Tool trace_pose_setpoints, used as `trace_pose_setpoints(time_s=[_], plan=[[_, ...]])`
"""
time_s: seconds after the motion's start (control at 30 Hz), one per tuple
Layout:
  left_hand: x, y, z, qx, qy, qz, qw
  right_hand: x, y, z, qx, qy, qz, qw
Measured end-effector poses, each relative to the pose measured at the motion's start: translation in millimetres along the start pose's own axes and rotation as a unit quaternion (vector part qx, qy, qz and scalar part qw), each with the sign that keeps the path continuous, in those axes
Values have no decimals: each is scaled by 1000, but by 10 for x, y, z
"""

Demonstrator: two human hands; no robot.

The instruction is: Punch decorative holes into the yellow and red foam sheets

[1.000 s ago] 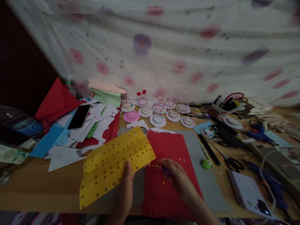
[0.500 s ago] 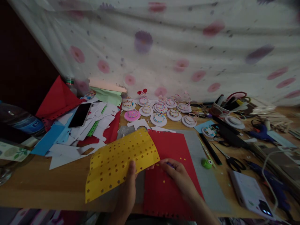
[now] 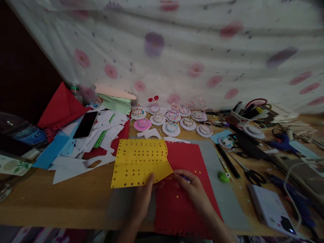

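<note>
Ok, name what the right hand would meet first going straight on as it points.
The yellow paper: the right hand points at its corner and seems to touch it, though depth is unclear.

A phone [image 3: 86, 125] lies on paper scraps [image 3: 111, 130] at left, a bottle [image 3: 29, 133] near them. Beaded discs [image 3: 171, 129] sit before a flowered curtain [image 3: 177, 64]. On the tabletop [image 3: 63, 207] at right lie scissors [image 3: 255, 176], glue guns [image 3: 281, 144] and a white device [image 3: 269, 206]; a filled cup [image 3: 235, 119] stands behind.

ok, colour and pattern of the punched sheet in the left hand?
Yellow sheet, rows of star-shaped holes; shows best in the head view.
</note>
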State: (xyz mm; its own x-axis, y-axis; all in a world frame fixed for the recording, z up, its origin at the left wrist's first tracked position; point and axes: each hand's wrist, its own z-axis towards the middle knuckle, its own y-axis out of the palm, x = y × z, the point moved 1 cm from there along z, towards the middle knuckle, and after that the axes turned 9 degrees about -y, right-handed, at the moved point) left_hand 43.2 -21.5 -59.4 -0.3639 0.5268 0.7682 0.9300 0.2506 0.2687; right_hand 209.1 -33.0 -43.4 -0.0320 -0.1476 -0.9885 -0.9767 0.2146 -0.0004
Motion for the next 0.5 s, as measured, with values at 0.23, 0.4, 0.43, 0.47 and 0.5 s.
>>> trace_pose_setpoints(time_s=[0.23,0.4,0.43,0.47,0.5], plan=[[-48,-87,39,-60,4,18,998,-24,-39,-4,3,-21,17,1000],[-147,-195,84,-98,25,32,994,-76,-89,-220,-80,27,119,989],[-155,-206,85,-95,27,31,995,-94,-102,-291,-111,33,136,984],[-158,-211,81,-89,29,28,995,-115,-113,-363,-142,35,142,979],[-155,-211,72,-79,29,22,996,-135,-122,-434,-171,33,137,975]])
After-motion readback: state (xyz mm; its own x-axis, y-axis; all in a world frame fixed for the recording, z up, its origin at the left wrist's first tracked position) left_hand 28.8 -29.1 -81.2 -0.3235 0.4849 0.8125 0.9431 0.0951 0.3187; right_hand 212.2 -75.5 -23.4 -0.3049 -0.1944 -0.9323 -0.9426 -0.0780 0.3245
